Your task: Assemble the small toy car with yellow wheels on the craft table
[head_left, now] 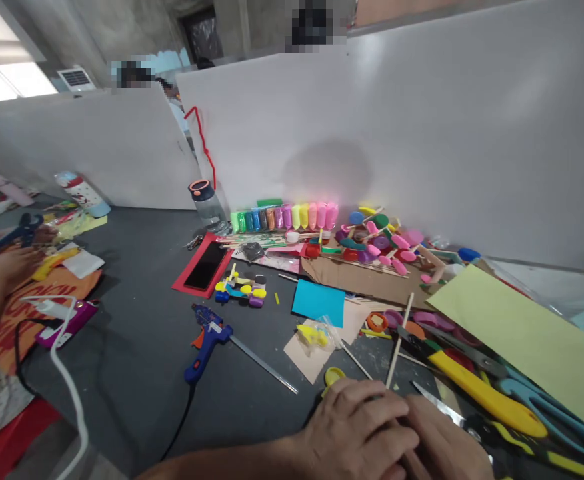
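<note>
My left hand (357,427) and my right hand (445,445) rest together at the near edge of the dark table, with the left fingers curled over the right hand. Whatever lies between them is hidden. A thin wooden stick (399,340) runs from behind my left knuckles up and away. A small yellow lid (335,375) lies just beyond my left hand. A metal blade (439,407) lies close to my right hand.
A blue glue gun (207,340), a metal ruler (265,363), a phone on red card (205,265), clay tubes (285,217), coloured clay pieces (382,243), a yellow knife (487,397), blue scissors (557,413) and yellow paper (527,333) crowd the table. Another person's hand (2,267) works at left.
</note>
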Demonstrator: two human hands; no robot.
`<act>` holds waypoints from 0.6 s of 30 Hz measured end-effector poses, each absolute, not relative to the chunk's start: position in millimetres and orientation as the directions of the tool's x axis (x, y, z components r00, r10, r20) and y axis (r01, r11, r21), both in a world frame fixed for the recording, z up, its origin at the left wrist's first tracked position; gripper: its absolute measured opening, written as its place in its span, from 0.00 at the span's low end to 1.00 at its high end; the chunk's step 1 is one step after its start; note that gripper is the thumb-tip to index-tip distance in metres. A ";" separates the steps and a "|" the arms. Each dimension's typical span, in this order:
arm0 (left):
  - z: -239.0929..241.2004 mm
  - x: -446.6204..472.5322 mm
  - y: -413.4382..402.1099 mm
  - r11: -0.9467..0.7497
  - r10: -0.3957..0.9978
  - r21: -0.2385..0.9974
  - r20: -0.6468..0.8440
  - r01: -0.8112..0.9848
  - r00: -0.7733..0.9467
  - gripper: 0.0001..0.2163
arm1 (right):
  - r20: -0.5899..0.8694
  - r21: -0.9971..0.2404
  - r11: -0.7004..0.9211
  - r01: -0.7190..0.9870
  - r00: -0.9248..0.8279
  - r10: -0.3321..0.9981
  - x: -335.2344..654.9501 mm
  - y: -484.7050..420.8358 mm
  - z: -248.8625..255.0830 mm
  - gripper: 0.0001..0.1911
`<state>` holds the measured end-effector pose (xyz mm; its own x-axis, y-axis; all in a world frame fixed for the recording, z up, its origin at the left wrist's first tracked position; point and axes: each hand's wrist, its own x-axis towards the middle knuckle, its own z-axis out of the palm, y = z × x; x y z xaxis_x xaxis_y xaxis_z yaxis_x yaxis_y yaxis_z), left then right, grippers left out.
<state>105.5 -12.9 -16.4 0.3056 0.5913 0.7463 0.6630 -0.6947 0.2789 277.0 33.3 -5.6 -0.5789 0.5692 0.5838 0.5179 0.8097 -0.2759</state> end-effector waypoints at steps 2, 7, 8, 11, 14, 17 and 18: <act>-18.9 105.6 -12.2 -0.691 0.594 0.288 0.749 0.663 0.293 0.15 | 0.588 -0.269 0.807 0.526 -0.574 0.570 276.9 34.2 -5.3 0.17; -20.8 106.6 -9.9 -0.699 0.572 0.273 0.768 0.661 0.288 0.14 | 0.586 -0.302 0.813 0.498 -0.576 0.570 275.3 36.1 -1.2 0.17; -17.3 107.1 -9.4 -0.708 0.558 0.263 0.777 0.656 0.291 0.13 | 0.589 -0.306 0.816 0.491 -0.576 0.567 275.1 36.5 -0.2 0.17; 7.8 104.2 -9.8 -0.730 0.506 0.240 0.818 0.640 0.272 0.10 | 0.603 -0.297 0.830 0.471 -0.581 0.546 275.2 36.9 2.4 0.16; 49.2 79.0 -12.6 -0.701 0.533 0.305 0.825 0.645 0.189 0.10 | 0.597 -0.262 0.823 0.505 -0.585 0.549 276.4 35.5 2.8 0.15; 85.5 15.1 -10.0 -0.491 0.658 0.437 0.753 0.754 -0.009 0.14 | 0.571 -0.257 0.807 0.532 -0.590 0.571 278.4 33.8 -0.1 0.13; 92.6 -13.6 -6.6 -0.357 0.690 0.493 0.711 0.793 -0.132 0.13 | 0.570 -0.255 0.809 0.530 -0.594 0.568 278.9 33.7 -1.7 0.12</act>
<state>-13.6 -6.6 92.6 -0.1316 0.6904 0.7113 0.7933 -0.3569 0.4933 278.9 33.7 -1.7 -0.5936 0.5683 0.5698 0.5300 0.8089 -0.2545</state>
